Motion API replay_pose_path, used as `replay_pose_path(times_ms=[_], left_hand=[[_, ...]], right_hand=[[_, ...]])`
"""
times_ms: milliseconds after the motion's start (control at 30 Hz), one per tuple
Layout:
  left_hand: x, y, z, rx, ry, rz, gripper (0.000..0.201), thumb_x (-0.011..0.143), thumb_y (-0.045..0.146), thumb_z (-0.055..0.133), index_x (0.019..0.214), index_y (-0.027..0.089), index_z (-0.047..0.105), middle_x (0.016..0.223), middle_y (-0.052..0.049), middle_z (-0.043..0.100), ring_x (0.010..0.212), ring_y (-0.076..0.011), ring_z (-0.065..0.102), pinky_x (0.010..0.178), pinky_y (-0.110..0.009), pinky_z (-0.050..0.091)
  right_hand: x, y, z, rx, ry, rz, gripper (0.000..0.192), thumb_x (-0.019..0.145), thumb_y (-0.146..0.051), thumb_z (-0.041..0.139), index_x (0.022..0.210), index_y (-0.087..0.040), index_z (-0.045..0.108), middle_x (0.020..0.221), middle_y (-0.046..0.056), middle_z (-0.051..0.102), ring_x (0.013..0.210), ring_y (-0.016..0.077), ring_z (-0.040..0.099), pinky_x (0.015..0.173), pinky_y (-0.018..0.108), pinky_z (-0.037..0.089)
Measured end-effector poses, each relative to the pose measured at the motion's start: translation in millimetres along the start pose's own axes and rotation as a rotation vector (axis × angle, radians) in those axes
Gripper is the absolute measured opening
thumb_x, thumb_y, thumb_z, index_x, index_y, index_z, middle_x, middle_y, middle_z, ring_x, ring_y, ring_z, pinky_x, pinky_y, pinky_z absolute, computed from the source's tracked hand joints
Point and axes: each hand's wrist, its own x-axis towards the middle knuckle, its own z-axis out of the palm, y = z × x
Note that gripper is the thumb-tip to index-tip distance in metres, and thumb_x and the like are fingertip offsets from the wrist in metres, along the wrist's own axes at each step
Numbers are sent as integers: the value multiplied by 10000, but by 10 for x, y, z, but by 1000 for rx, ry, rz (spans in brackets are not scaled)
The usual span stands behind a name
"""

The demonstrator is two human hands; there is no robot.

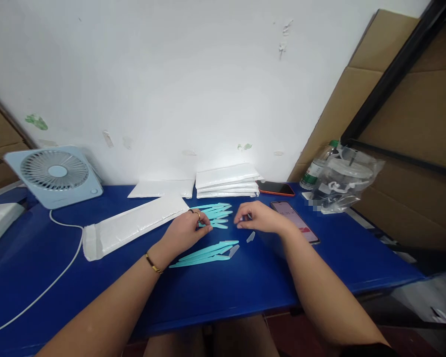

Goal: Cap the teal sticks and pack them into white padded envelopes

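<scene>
Slim turquoise eyebrow razors [220, 215] lie fanned out on the blue table, their blade ends to the right. My left hand [188, 230] rests over their handle ends, thumb and forefinger closed around one of them. Just right of the blade ends is my right hand [260, 216], with fingers curled together; whatever they hold is too small to name. Nearer the front edge lies a second small group of razors [204, 255]. One clear blade cap [234, 250] is at that group's tips, and another loose cap [250, 237] sits below my right hand.
Behind my left hand lies a long white padded envelope [134, 225]. Against the wall are a stack of white envelopes [226, 181] and a flat one [161, 188]. Two phones [295, 220] lie to the right, near a bagged cup [344, 178] and bottle [315, 171]. A fan [57, 173] stands left.
</scene>
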Motion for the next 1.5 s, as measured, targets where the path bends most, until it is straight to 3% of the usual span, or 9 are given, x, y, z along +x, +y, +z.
replay_pose_path(times_ms=[100,200,333,533,1133,1367,1500], left_hand=[[-76,33,-100,-102,-242,58,315,733,507,569,822,219,659,821,-20,632,717,-160,562,603,-252,419],[-99,34,-96,-113,-319,45,313,718,508,576,775,213,664,770,-19,638,680,-154,560,554,-238,396],[-61,-32,-25,-112,-263,-32,281,758,475,528,742,219,641,719,-4,645,635,-151,562,528,-241,382],[-1,-146,18,-55,-128,-99,233,758,424,527,728,212,621,712,-5,651,651,-156,582,544,-248,382],[46,-177,56,-76,-121,-100,206,749,405,546,726,218,629,696,6,643,633,-151,565,536,-241,366],[28,-237,12,-71,-124,-121,194,736,402,562,710,225,638,669,12,636,618,-151,565,526,-249,364],[32,-225,28,-82,-133,-107,196,742,406,562,715,225,633,673,14,634,617,-150,564,528,-248,365]], right_hand=[[-142,78,-170,-4,-195,81,225,636,-294,718,847,-215,719,797,5,651,657,125,555,563,211,399],[-158,113,-188,-55,-251,151,179,607,-284,727,766,-203,720,713,1,638,616,121,532,525,208,373],[-70,103,-84,-43,-252,207,143,640,-301,698,733,-192,698,656,-4,630,584,119,534,506,209,366],[37,80,71,21,-117,201,176,668,-321,678,770,-177,683,696,7,656,623,125,569,541,208,388],[180,-45,301,10,-1,55,117,726,-264,660,794,-173,686,709,3,656,610,101,568,540,183,382],[113,37,187,2,-30,120,129,719,-286,660,774,-176,697,698,2,670,597,107,566,533,191,376],[137,-5,234,35,-25,110,128,717,-278,661,784,-177,701,695,4,673,611,113,581,545,191,387]])
